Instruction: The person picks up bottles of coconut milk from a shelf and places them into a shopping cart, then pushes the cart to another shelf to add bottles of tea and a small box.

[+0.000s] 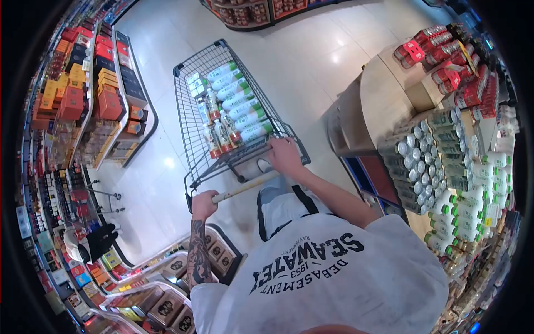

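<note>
A wire shopping cart stands in front of me on the tiled floor. My left hand is closed around the left end of its pale handle bar. Farther to the right, my right hand is closed on the cart's rear right corner; its fingertips are partly hidden. In the basket, several white bottles with green ends lie in a row along the right side. Several smaller bottles with reddish contents or labels are beside them, and a small white pack sits toward the front left.
Shelves with red and orange boxes line the left side. A rounded display counter stands close on the right, with stacked cans and red-packed drinks. A person in dark clothing is at lower left. Another display stands ahead.
</note>
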Demonstrator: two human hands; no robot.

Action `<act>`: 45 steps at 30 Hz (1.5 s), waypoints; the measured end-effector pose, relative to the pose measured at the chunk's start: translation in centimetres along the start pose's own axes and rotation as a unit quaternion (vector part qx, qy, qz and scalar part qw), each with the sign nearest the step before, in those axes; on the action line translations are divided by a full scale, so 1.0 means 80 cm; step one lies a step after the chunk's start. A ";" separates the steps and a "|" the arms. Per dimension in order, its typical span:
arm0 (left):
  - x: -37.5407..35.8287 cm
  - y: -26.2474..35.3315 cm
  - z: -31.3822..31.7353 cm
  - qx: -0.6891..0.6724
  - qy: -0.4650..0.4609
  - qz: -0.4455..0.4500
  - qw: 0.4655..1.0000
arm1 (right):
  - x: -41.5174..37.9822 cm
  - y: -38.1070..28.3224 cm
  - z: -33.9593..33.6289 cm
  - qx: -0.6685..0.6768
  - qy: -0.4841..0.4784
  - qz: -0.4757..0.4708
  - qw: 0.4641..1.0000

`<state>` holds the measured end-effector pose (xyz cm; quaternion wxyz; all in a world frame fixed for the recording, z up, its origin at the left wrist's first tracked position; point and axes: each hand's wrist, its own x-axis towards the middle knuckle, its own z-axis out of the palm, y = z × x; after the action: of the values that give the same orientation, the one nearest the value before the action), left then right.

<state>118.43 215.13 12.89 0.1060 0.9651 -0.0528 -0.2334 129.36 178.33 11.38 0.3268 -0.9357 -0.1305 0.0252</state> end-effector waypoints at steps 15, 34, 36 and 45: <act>0.258 -0.163 -0.152 -0.020 0.074 -0.083 0.994 | 0.357 -0.037 0.086 -0.008 0.036 0.006 0.999; 0.582 -0.311 -0.326 -0.038 0.080 -0.035 0.995 | 0.807 -0.030 0.119 -0.040 -0.020 0.010 0.999; 0.620 -0.331 -0.349 -0.046 0.095 -0.031 0.994 | 0.856 -0.037 0.128 -0.043 0.004 -0.001 0.999; 0.785 -0.426 -0.456 -0.021 0.080 -0.056 0.995 | 1.071 -0.052 0.163 -0.049 0.003 -0.007 0.999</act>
<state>192.65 245.29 9.21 0.1169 0.9798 0.0150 -0.1618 209.31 211.67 6.98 0.2808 -0.9497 -0.1376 0.0137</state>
